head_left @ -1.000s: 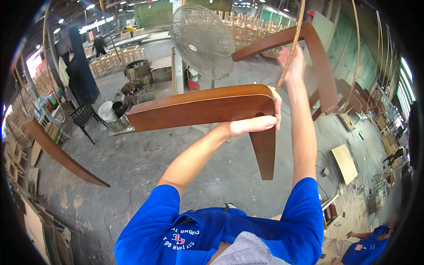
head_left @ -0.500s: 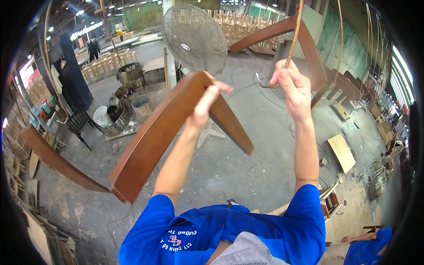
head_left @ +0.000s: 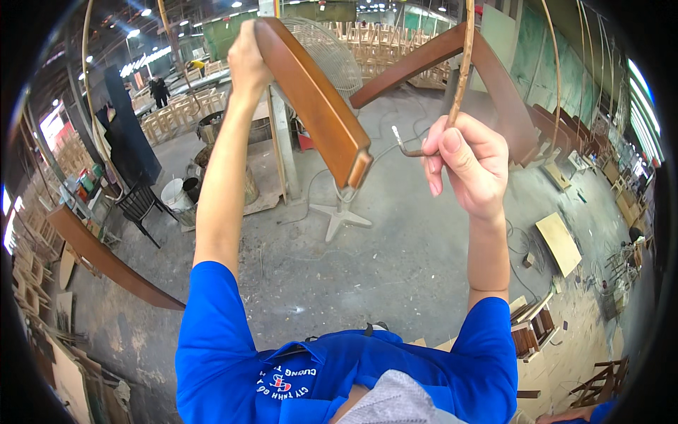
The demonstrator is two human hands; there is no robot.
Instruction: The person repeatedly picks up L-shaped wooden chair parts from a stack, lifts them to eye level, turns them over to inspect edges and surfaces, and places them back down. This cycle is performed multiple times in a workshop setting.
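Note:
My left hand (head_left: 248, 63) is raised and closed round the upper end of a brown varnished wooden frame piece (head_left: 314, 99). One long limb of it slants down to the right and ends in a stepped notch; its other limb does not show clearly. My right hand (head_left: 474, 166) pinches the lower part of a thin brown hanging rod (head_left: 464, 71). A bent hook (head_left: 411, 151) with a whitish tip sticks out leftward from those fingers, apart from the piece. Beyond my right hand hangs another V-shaped brown wooden piece (head_left: 424, 60).
A large fan (head_left: 342, 60) on a star-shaped base (head_left: 339, 220) stands ahead. At left are a curved brown wooden piece (head_left: 113, 258), a black chair (head_left: 141, 208) and a white bucket (head_left: 175, 194). More hanging rods (head_left: 554, 71) are at right. Another person's arm (head_left: 575, 415) shows low right.
My left hand has moved up and left, turning the wooden piece so its limb now slants down to the right. My right hand came slightly lower, and the hook now points left with its tip up.

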